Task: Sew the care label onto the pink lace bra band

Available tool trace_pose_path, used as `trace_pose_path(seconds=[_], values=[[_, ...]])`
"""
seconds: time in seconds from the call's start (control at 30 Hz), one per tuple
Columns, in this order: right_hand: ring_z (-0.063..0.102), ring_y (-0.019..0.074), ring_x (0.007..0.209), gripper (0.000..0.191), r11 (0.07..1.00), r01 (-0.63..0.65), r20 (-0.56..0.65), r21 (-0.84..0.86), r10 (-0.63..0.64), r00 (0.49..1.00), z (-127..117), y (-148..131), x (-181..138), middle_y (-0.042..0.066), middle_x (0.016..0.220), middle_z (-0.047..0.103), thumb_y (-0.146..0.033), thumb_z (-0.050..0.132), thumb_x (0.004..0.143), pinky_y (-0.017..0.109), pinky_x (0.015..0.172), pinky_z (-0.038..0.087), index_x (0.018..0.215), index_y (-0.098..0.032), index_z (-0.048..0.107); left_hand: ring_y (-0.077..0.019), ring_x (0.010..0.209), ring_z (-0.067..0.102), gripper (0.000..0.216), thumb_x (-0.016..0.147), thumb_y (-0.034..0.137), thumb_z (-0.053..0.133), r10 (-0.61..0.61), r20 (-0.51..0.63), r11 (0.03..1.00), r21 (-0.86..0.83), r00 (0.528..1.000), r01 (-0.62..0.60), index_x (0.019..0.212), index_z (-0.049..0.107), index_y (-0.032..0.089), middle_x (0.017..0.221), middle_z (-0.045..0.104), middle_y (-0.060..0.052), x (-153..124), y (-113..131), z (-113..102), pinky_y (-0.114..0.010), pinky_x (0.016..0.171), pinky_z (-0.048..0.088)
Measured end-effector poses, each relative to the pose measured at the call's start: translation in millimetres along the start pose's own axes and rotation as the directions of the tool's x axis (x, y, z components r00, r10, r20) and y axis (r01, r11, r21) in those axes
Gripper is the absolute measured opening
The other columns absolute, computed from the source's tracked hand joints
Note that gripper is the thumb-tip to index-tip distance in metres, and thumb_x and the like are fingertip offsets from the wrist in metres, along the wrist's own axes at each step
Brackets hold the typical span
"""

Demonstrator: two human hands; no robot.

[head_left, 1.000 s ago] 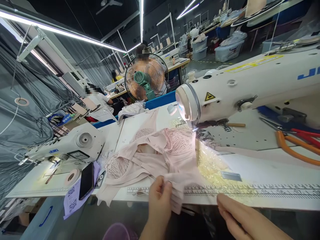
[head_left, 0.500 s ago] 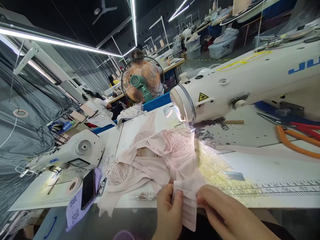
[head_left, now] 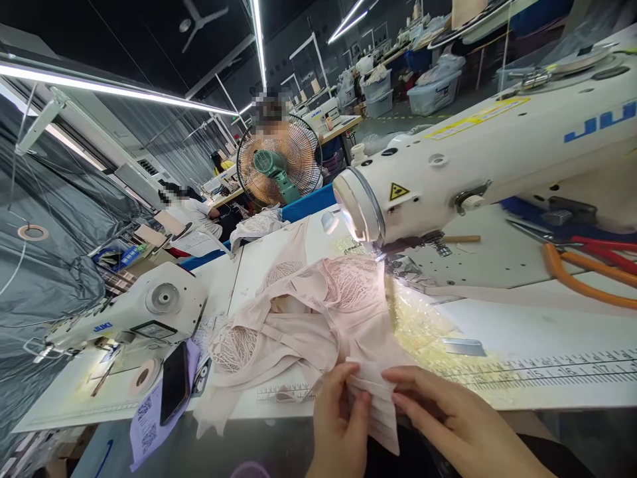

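A pale pink lace bra (head_left: 303,318) lies spread on the white sewing table, its upper right edge under the needle area of the sewing machine (head_left: 368,206). One wing of it hangs over the front edge toward me. My left hand (head_left: 341,418) pinches the left edge of that wing between thumb and fingers. On the opposite edge, my right hand (head_left: 442,411) has thumb and fingertips closed on the fabric. Yellowish clear film (head_left: 423,318) and a small metal strip (head_left: 464,346) lie right of the bra.
Orange-handled scissors (head_left: 562,279) lie at the right. To the left are a phone (head_left: 175,382) on purple paper (head_left: 142,435), a tape roll (head_left: 144,378) and a second sewing machine (head_left: 149,312). Behind stand a fan (head_left: 279,162) and people at other tables.
My right fingers have shifted along the wing's edge and now spread more, with the fingertips showing. The wing's lower end has swung slightly right. The bra stays at the needle.
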State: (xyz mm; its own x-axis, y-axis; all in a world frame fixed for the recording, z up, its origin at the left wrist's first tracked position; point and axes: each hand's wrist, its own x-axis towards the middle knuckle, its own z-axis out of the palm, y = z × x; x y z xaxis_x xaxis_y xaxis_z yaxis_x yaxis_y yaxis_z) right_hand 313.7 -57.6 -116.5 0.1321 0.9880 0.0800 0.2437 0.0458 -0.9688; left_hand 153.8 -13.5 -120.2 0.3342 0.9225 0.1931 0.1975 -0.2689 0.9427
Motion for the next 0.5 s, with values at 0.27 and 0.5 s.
trace_pose_path(seconds=[0.27, 0.5], values=[[0.068, 0.0156, 0.072, 0.021, 0.970, 0.179, -0.135, -0.162, -0.201, 0.970, 3, 3, -5, 0.001, 0.082, 0.073, -0.031, 0.051, 0.080, 0.021, 0.064, 0.056, 0.088, -0.023, 0.069, -0.0144, 0.081, 0.050, 0.015, 0.079, 0.006, 0.046, 0.071, 0.219, 0.955, 0.268, 0.973, -0.130, 0.086, 0.048, 0.019, 0.087, 0.049, -0.002, 6, 21, -7, -0.026, 0.072, 0.041], [0.067, 0.0159, 0.078, 0.026, 0.956, 0.205, 0.008, -0.209, -0.208, 0.978, -2, 5, -4, 0.001, 0.088, 0.071, -0.031, 0.042, 0.086, 0.023, 0.070, 0.053, 0.096, -0.025, 0.065, -0.0129, 0.078, 0.047, 0.016, 0.077, 0.003, 0.047, -0.048, 0.289, 0.956, 0.289, 0.956, -0.040, 0.082, 0.048, 0.019, 0.083, 0.045, 0.000, 11, 26, -11, -0.024, 0.070, 0.037]])
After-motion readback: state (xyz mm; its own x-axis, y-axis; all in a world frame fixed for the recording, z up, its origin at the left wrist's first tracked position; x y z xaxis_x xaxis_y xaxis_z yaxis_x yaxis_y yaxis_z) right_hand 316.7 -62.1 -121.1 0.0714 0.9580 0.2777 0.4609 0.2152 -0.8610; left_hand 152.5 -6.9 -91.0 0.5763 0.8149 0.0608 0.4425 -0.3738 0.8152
